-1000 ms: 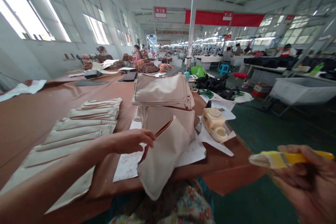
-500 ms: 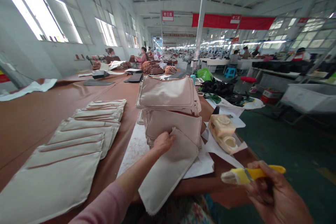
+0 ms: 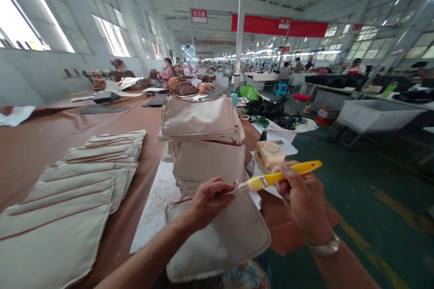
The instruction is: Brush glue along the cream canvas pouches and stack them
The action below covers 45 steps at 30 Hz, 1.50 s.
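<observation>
the left hand point(image 3: 210, 201) pinches the cream piece point(image 3: 224, 239) by its top edge, in front of the stack point(image 3: 208, 160), while the right hand point(image 3: 303, 198) is closed around the yellow brush point(image 3: 285, 174), whose bristles point(image 3: 243, 187), should that pinch slip, could mark its face.

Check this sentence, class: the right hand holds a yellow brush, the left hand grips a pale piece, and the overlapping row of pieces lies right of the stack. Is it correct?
No: the overlapping row of pieces lies left of the stack, as the head view shows. The rest stands: the right hand holds a yellow brush and the left hand grips a pale piece.
</observation>
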{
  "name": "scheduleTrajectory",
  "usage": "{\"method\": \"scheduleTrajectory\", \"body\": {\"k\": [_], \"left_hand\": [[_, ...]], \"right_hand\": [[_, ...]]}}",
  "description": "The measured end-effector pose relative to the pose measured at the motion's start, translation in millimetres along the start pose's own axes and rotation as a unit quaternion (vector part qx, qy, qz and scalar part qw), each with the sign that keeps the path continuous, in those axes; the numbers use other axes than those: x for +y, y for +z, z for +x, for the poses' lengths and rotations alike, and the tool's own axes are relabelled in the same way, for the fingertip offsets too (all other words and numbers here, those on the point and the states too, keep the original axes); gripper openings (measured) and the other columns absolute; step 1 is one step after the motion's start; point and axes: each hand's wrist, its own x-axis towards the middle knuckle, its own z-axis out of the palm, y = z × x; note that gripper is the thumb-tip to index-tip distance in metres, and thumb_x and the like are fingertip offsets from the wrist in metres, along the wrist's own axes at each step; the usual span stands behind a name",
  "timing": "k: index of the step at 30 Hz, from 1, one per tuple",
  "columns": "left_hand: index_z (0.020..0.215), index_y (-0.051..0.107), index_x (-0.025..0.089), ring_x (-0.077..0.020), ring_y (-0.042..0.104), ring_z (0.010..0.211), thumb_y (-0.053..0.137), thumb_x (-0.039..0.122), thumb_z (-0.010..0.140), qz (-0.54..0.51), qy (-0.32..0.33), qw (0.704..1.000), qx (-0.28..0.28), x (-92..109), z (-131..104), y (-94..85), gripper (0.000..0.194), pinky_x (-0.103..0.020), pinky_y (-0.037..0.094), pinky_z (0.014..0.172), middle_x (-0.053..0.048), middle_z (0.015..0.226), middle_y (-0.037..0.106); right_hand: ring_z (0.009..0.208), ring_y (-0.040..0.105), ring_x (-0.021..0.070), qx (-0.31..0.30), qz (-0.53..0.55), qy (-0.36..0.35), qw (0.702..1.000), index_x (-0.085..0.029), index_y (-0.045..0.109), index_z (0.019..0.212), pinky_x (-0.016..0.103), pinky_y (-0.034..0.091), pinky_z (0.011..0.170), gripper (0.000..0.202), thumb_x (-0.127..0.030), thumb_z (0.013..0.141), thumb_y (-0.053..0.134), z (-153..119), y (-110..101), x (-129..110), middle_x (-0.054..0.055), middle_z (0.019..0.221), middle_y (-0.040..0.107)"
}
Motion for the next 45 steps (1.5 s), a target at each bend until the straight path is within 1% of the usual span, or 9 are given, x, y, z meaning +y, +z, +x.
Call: {"method": "scheduleTrajectory", "body": {"k": [4,7,15,21,26,32,35,39,45], "left_hand": [[0.076,0.067,0.014,-0.0109,0.05,0.072,0.063,0.027,0.088,0.007,0.015,1.0,-0.018,11.0,-8.9,3.1,0.019,-0.019,0.038,0.064,0.001,0.078,0.047],[0.075,0.065,0.014,-0.0114,0.05,0.073,0.063,0.027,0.089,0.015,0.021,0.999,-0.028,14.6,-12.8,4.1,0.019,-0.019,0.039,0.065,0.001,0.077,0.047],[0.087,0.068,0.015,-0.0118,0.054,0.074,0.051,0.035,0.098,0.057,0.053,0.994,-0.073,21.7,-26.2,8.2,0.029,-0.021,0.04,0.065,-0.002,0.084,0.054],[0.092,0.068,0.017,-0.0113,0.055,0.071,0.054,0.027,0.098,0.213,0.2,0.956,-0.016,21.6,-38.5,12.8,0.018,-0.023,0.039,0.064,-0.003,0.081,0.061],[0.084,0.062,0.02,-0.0131,0.043,0.059,0.055,0.025,0.098,0.43,0.328,0.841,-0.027,35.7,-49.2,11.6,0.016,-0.033,0.024,0.054,0.001,0.068,0.056],[0.089,0.059,0.017,-0.0143,0.038,0.056,0.05,0.019,0.097,0.489,0.383,0.783,-0.007,46.2,-53.8,2.6,0.013,-0.035,0.021,0.052,0.001,0.065,0.05],[0.091,0.059,0.015,-0.0145,0.04,0.057,0.047,0.017,0.097,0.496,0.404,0.769,0.002,45.0,-56.3,2.1,0.013,-0.035,0.023,0.052,0.001,0.065,0.05],[0.091,0.059,0.015,-0.0147,0.04,0.057,0.047,0.017,0.096,0.484,0.413,0.772,0.008,45.0,-57.4,1.9,0.013,-0.034,0.023,0.052,0.001,0.066,0.05],[0.082,0.059,0.017,-0.0146,0.041,0.057,0.05,0.02,0.097,0.5,0.352,0.789,0.059,43.8,-69.4,3.5,0.018,-0.033,0.025,0.053,0.001,0.064,0.049]], "right_hand": [[0.051,0.046,0.0143,0.015,-0.182,-0.088,0.979,-0.016,0.065,0.084,0.023,0.038,0.047,0.032,-0.047,0.087,0.072,1.7,-11.0,-0.9,-0.002,0.059,0.05],[0.05,0.046,0.0148,0.046,-0.181,-0.114,0.976,-0.017,0.064,0.085,0.024,0.039,0.048,0.033,-0.05,0.089,0.068,-2.5,-17.3,-11.2,-0.002,0.058,0.049],[0.052,0.047,0.015,-0.013,-0.259,-0.11,0.96,-0.017,0.065,0.081,0.024,0.038,0.048,0.033,-0.048,0.093,0.064,-12.8,-20.4,-14.9,-0.001,0.059,0.052],[0.048,0.04,0.0119,0.029,-0.1,-0.071,0.992,-0.017,0.062,0.081,0.022,0.031,0.045,0.027,-0.041,0.089,0.073,-6.8,-36.5,-34.0,-0.003,0.059,0.045],[0.05,0.04,0.0113,-0.037,-0.071,-0.045,0.996,-0.017,0.064,0.083,0.021,0.03,0.046,0.022,-0.036,0.092,0.069,-22.4,-26.1,-44.5,-0.002,0.059,0.045],[0.054,0.043,0.0128,-0.158,-0.185,-0.045,0.969,-0.019,0.065,0.088,0.022,0.035,0.046,0.02,-0.037,0.096,0.065,-45.6,-28.8,-52.9,0.0,0.07,0.052],[0.06,0.047,0.0147,-0.2,-0.257,-0.08,0.942,-0.02,0.064,0.088,0.024,0.038,0.051,0.018,-0.034,0.099,0.061,-49.1,-35.4,-62.7,0.001,0.075,0.054],[0.068,0.052,0.0169,-0.139,-0.292,-0.165,0.932,-0.022,0.063,0.091,0.027,0.042,0.06,0.015,-0.03,0.101,0.057,-53.5,-28.4,-67.0,0.002,0.083,0.058],[0.059,0.054,0.0158,-0.265,-0.309,-0.15,0.901,-0.022,0.061,0.083,0.024,0.045,0.054,0.024,-0.032,0.103,0.052,-73.5,-22.2,-63.8,0.0,0.071,0.058]]}}
